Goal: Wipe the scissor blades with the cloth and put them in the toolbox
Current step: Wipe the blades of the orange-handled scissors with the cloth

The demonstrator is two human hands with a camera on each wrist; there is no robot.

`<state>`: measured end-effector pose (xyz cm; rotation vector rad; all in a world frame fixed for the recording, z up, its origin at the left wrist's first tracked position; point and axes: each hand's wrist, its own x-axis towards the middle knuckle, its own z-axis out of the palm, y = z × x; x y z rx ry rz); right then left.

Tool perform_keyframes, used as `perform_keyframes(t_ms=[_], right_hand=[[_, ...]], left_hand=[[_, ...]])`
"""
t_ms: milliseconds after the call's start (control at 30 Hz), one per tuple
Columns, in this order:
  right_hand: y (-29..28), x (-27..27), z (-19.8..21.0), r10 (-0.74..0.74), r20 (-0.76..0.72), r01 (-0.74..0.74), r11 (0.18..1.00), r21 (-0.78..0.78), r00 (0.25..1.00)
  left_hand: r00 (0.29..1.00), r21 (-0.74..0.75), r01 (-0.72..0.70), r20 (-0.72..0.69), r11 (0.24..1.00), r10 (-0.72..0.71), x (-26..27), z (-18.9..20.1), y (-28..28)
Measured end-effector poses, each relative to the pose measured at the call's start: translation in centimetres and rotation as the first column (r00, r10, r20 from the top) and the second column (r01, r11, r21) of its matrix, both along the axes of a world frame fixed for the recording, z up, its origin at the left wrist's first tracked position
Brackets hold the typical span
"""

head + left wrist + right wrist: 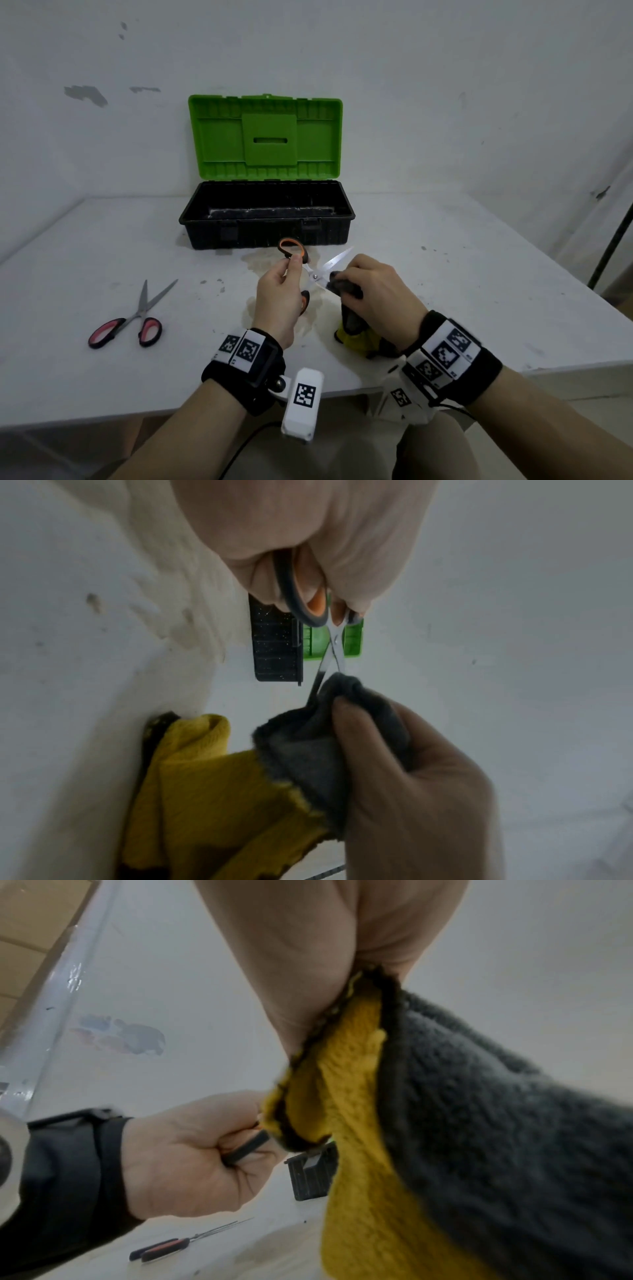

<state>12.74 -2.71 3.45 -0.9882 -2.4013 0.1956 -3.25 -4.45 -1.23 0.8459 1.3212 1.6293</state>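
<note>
Left hand [277,301] raised, fingers curled in grip, right hand [380,294] close beside, fingers pinched

Left hand [308,534]: at the top, fingers curled round the orange-and-grey handle loops of the scissors [334,642].
Scissors: blades parted in a narrow V, pointing down into the cloth [325,739].
Right hand [411,791]: pinches the grey face of the cloth round one blade.
Cloth: yellow side trails down to the lower left onto the white worktop [85,669].
Toolbox [277,647]: behind the blades, black body, green lid open.
</note>
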Motion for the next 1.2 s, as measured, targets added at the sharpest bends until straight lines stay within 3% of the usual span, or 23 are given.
perform_keyframes(t_ms=[100, 300, 467, 600, 700, 833, 1000, 1100, 1200], right_hand=[[-0.3, -0.4, 0.2, 0.026, -0.085, -0.021, 0.998, 0.054, 0.996], [-1.3, -2.2, -1.4, 0.133, -0.019, -0.133, 0.991, 0.018, 0.991], [-0.4, -0.5, -1.4, 0.051, 0.038, -0.049, 0.998, -0.036, 0.998], [-1.1, -0.6, -0.8, 0.076, -0.111, -0.067, 0.994, 0.088, 0.991], [-1.1, -2.0, -0.4, 0.097, -0.102, -0.082, 0.986, 0.143, 0.99], [-0.2, -1.7, -0.6, 0.031, -0.076, -0.022, 0.994, 0.107, 0.997], [2.6, 0.1, 0.0, -0.195, -0.194, 0.204, 0.979, 0.027, 0.961], [1.3, -0.3, 0.0, -0.102, -0.228, 0.124, 0.989, 0.082, 0.968], [-0.3, -1.3, -0.5, 0.024, -0.146, -0.012, 0.997, 0.081, 0.989]], left_hand=[[1.0, 0.012, 0.005, -0.023, 1.0, -0.005, 0.1, 0.1, 0.2], [0.999, 0.018, 0.023, 0.038, 1.0, -0.024, 1.4, 0.4, 0.1], [0.997, -0.002, -0.07, 0.029, 0.998, 0.07, 0.3, 0.2, 0.4], [0.995, 0.027, -0.091, -0.043, 0.996, 0.092, 0.0, 0.3, 0.8], [0.998, 0.062, -0.023, -0.065, 0.998, 0.027, 1.1, 0.3, 0.5], [0.998, 0.046, -0.031, -0.059, 0.998, 0.034, 1.4, 0.6, -0.1], [0.993, 0.034, -0.067, -0.096, 0.997, 0.07, 0.8, 0.1, -0.3], [0.993, 0.015, -0.072, -0.092, 0.997, 0.073, 0.5, 0.0, 0.2], [0.994, 0.013, -0.055, -0.093, 0.998, 0.056, 0.8, 0.2, 0.6]])
